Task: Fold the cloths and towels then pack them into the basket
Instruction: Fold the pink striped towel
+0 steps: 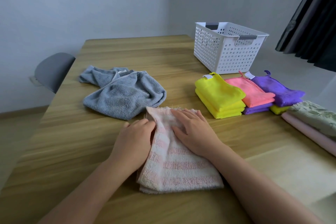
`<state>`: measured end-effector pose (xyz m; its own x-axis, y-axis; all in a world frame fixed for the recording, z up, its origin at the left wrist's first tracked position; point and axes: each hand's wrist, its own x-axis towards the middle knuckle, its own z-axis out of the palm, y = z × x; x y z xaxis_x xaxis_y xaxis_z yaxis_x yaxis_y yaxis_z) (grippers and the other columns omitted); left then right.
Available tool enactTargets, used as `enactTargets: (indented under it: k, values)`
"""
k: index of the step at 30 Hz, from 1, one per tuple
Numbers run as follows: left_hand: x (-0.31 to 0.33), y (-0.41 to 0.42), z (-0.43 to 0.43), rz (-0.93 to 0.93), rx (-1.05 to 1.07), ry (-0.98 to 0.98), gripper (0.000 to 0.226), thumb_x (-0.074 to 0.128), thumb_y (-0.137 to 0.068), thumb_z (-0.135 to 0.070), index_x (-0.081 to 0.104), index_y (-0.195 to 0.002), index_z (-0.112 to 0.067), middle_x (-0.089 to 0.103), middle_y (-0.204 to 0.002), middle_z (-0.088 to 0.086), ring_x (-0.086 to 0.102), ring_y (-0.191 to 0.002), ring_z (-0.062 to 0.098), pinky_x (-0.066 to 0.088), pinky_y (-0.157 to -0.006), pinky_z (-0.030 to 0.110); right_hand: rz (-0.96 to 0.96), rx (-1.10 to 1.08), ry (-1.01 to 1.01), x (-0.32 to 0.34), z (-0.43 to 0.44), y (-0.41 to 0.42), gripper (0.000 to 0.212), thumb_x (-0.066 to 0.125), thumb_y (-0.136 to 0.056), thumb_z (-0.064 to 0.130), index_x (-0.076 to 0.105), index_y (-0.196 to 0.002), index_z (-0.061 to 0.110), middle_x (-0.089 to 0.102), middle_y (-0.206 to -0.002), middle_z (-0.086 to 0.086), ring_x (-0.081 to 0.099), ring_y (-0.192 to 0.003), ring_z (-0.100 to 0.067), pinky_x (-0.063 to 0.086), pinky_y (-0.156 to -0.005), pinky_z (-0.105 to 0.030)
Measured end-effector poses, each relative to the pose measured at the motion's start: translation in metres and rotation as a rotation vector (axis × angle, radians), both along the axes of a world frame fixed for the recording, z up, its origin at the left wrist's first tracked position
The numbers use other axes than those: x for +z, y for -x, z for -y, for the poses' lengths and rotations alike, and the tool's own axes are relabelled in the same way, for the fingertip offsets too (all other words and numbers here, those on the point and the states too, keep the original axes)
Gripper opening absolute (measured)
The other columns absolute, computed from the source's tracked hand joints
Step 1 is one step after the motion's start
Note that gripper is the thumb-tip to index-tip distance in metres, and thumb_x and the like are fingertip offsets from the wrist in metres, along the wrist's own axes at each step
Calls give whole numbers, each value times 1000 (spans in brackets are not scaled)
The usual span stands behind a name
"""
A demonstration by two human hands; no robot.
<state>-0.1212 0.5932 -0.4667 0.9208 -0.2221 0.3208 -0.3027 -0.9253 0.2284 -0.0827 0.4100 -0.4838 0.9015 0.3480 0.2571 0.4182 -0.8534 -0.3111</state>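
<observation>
Towel (181,167) is lying folded on the desk (163,56); the right hand (194,132) is pressing it, fingers (181,114) straight, while the left hand (133,139), also released, is touching its left edge.

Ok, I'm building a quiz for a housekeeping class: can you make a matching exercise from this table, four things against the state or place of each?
Things
1. basket
2. grey towel
3. pink striped towel
4. yellow cloths

States
A. neatly folded, in a stack
B. left hand and right hand resting on it
C. white, perforated, at the table's far side
D. crumpled, not yet folded

Pairs: 1-C, 2-D, 3-B, 4-A
</observation>
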Motion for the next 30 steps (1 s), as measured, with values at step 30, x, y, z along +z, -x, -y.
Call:
enactTargets:
  k: [30]
  values:
    - [-3,-44,2,-225,45,279,11,48,-90,-8,59,-90,-10,65,-90,4,60,-86,23,47,-74,38,-2,-11,-4,3,0,1,48,41,-97,36,35,-143,27,40,-146,8,28,-138,-9,8,-116,-36]
